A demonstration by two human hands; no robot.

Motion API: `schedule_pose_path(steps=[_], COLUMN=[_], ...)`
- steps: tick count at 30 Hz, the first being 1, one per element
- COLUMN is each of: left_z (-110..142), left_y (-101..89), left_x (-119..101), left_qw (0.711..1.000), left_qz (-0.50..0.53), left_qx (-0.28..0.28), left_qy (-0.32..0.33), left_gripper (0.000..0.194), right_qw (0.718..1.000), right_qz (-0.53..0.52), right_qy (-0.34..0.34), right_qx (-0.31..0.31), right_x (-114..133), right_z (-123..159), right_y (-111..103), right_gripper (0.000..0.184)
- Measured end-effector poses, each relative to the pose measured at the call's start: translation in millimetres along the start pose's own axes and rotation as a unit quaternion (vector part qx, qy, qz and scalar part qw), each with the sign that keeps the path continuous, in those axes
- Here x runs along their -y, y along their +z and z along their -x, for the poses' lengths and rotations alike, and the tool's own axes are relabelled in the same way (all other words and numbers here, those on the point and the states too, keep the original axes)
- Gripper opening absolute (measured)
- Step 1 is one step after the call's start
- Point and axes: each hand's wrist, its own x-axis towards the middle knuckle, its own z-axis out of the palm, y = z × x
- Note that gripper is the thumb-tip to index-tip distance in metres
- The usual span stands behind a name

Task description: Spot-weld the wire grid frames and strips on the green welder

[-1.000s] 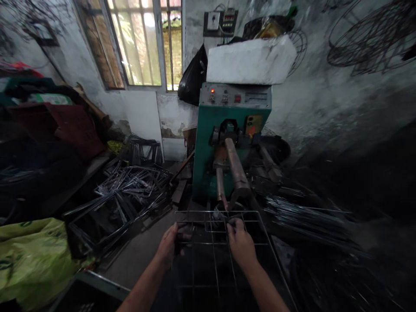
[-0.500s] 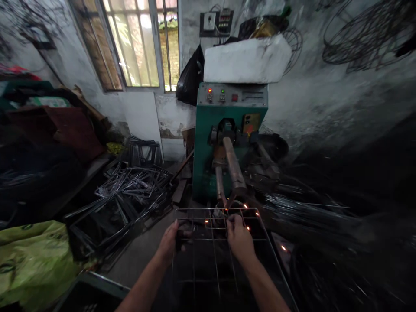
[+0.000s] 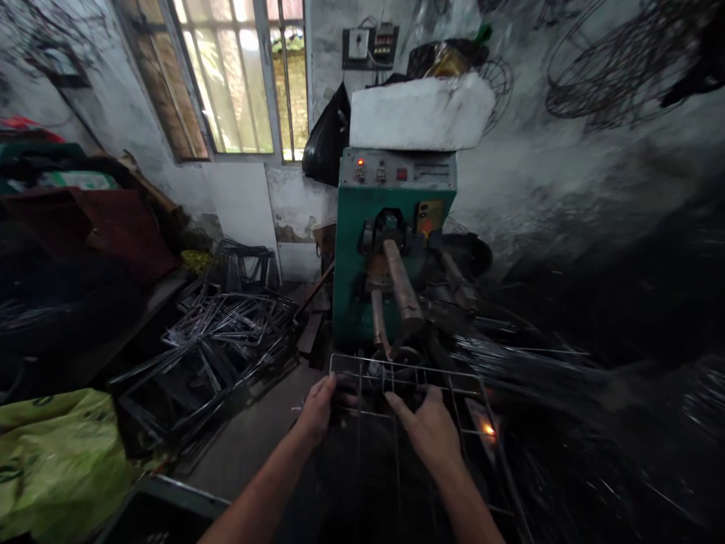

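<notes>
A thin wire grid [image 3: 377,414] lies between my two hands, its far edge at the tips of the welding arms. My left hand [image 3: 316,409] is closed on the grid's left side near the far corner, its fingers partly behind the wires. My right hand [image 3: 435,432] grips the grid right of the middle, thumb stretched over a wire and the other fingers partly hidden below. Just beyond stands a green spot welder [image 3: 354,249] with a thick upper arm [image 3: 403,291] and a thinner lower arm [image 3: 378,317]. A spark [image 3: 488,430] glows right of the grid.
Wire frames [image 3: 226,325] are heaped on the floor at left, behind a yellow-green sack [image 3: 62,446]. Bundled metal rods [image 3: 504,359] lie to the right. A white foam block [image 3: 419,113] rests on the welder, and a black bag [image 3: 328,140] hangs beside it.
The grid has shifted right and turned slightly. My left hand moved right with it, and the right thumb has spread from the fingers. Most sparks and the green panel light are gone.
</notes>
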Motion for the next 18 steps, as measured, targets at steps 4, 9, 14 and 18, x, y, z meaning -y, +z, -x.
schedule_pose_path(steps=[4,9,14,18], left_z=[-6.8,-10.4,-5.0,-4.1], left_y=[6.3,6.2,9.7,15.4], left_x=[5.8,14.1,4.1,-4.5], left_qw=[1.0,0.999,0.999,1.0], left_qz=[0.02,0.032,0.022,0.004], left_qx=[0.009,0.015,0.01,0.013], left_qy=[-0.014,-0.029,-0.025,-0.02], left_gripper=[0.067,0.067,0.065,0.065], right_qw=[0.998,0.994,0.99,0.989], right_qz=[0.048,0.103,0.135,0.144], right_qy=[0.037,0.034,0.022,0.041], right_qx=[-0.034,-0.027,-0.012,-0.008], right_x=[7.6,7.9,8.3,6.0], right_z=[0.3,0.6,0.9,-3.1], right_y=[3.9,8.2,7.7,7.6], right_gripper=[0.066,0.045,0.041,0.041])
